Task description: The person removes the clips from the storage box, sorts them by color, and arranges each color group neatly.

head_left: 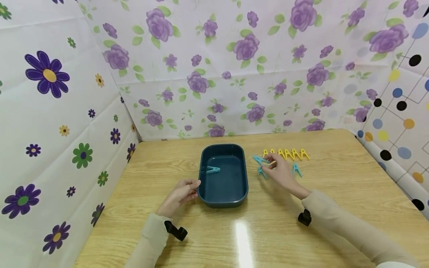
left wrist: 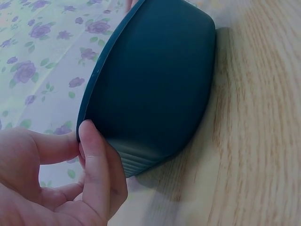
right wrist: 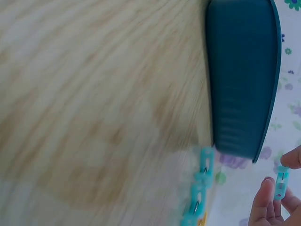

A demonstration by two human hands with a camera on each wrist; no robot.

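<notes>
My left hand (head_left: 181,193) pinches the near left rim of a dark teal rectangular tub (head_left: 222,204) between thumb and fingers; the left wrist view shows this grip on the rim (left wrist: 96,75). Inside the tub lies one light blue clothespin (head_left: 213,170). To the tub's right, my right hand (head_left: 283,174) holds another blue clothespin (head_left: 259,160) by thumb and fingertips, above the table. Below that hand a blue clothespin (head_left: 261,172) stands on the table, and a further blue clothespin (head_left: 296,170) stands to its right. My right hand may hide others between them.
Behind the blue ones, several yellow clothespins (head_left: 295,154) stand in a row, partly covered by the right hand. The wooden table (head_left: 161,160) meets a flowered cloth wall (head_left: 187,96) at the back, with patterned cloth on both sides.
</notes>
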